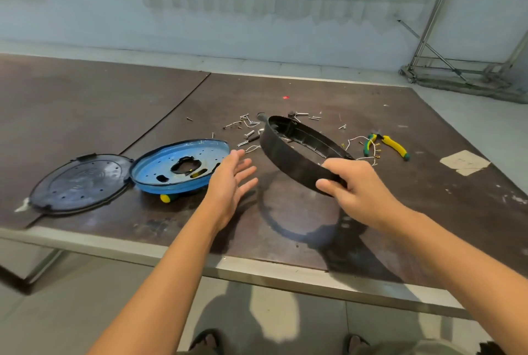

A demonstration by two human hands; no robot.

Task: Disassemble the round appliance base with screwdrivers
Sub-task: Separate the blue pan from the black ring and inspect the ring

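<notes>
My right hand [353, 183] grips the near rim of a black plastic ring [288, 152], the appliance's outer wall, and holds it tilted above the brown table [428, 192]. Beside the ring, on its left, my left hand [233, 180] hovers open with fingers spread and holds nothing. A blue round inner plate [183, 166] with burnt holes lies left of that hand, propped on a yellow-ended screwdriver handle [165, 198]. Further left lies a flat black round cover [80, 183].
Several loose screws and bolts [248, 129] are scattered behind the ring. Yellow-green pliers [385, 144] and thin white wires [361, 152] lie at the right. A patch of tape [464, 162] sits near the right edge. The table's front edge [257, 269] runs below my forearms.
</notes>
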